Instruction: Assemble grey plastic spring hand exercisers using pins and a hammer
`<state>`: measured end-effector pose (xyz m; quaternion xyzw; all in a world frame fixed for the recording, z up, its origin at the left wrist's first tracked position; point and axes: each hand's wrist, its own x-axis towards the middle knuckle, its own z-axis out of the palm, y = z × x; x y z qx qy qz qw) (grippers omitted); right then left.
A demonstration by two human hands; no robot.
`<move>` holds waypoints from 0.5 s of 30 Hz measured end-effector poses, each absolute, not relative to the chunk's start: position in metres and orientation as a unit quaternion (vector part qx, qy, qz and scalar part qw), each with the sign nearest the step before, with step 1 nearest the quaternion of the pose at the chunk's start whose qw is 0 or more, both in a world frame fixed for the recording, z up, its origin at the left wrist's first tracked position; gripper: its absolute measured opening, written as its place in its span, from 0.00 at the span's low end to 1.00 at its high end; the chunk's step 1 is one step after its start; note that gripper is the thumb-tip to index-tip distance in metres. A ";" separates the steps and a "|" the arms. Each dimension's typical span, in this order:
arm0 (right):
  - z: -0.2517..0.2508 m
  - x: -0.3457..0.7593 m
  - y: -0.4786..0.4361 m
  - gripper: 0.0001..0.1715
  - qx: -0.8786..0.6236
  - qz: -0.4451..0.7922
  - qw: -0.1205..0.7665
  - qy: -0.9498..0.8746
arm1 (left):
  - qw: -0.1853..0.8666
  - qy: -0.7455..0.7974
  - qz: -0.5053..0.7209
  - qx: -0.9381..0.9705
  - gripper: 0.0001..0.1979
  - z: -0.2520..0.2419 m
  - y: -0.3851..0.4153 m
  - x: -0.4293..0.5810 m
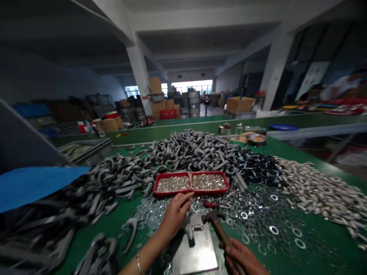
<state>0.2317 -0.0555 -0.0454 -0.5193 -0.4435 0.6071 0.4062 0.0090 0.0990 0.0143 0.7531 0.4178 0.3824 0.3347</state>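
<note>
My right hand is wrapped round the wooden handle of a hammer, its head over the right edge of a metal plate. My left hand is above the plate's far left side, its fingers apart and reaching toward the near edge of a red two-part tray. I see nothing held in it. Small shiny metal pieces fill both tray compartments. On the plate, below my left hand, rests a grey curved part, beside a small metal piece. A red-handled screwdriver lies beyond the hammer head.
Grey curved parts are heaped behind the tray and to the left. Black pieces, pale metal pieces and loose washers spread over the green table at right. A grey crate stands left. People sit far right.
</note>
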 end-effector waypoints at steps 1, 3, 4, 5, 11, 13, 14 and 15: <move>-0.054 0.232 -0.053 0.22 -0.501 0.657 0.411 -0.385 | 0.353 0.439 0.385 0.731 0.14 0.011 0.085 -0.005; -0.064 0.235 -0.047 0.23 -0.468 0.722 0.416 -0.296 | 0.392 0.489 0.384 0.678 0.12 0.004 0.062 -0.025; -0.065 0.236 -0.045 0.23 -0.458 0.735 0.415 -0.279 | 0.407 0.511 0.379 0.656 0.10 0.000 0.054 -0.031; -0.065 0.237 -0.043 0.23 -0.453 0.741 0.413 -0.275 | 0.417 0.526 0.371 0.642 0.09 -0.004 0.050 -0.033; -0.053 0.234 -0.040 0.22 -0.478 0.725 0.415 -0.270 | 0.358 0.540 0.317 0.693 0.07 -0.030 0.069 -0.010; -0.053 0.233 -0.041 0.21 -0.482 0.724 0.417 -0.265 | 0.358 0.547 0.300 0.695 0.07 -0.038 0.077 -0.003; -0.054 0.233 -0.042 0.21 -0.481 0.725 0.417 -0.262 | 0.357 0.550 0.290 0.697 0.07 -0.041 0.079 -0.001; -0.054 0.234 -0.043 0.21 -0.478 0.727 0.418 -0.260 | 0.355 0.555 0.280 0.698 0.07 -0.044 0.080 0.000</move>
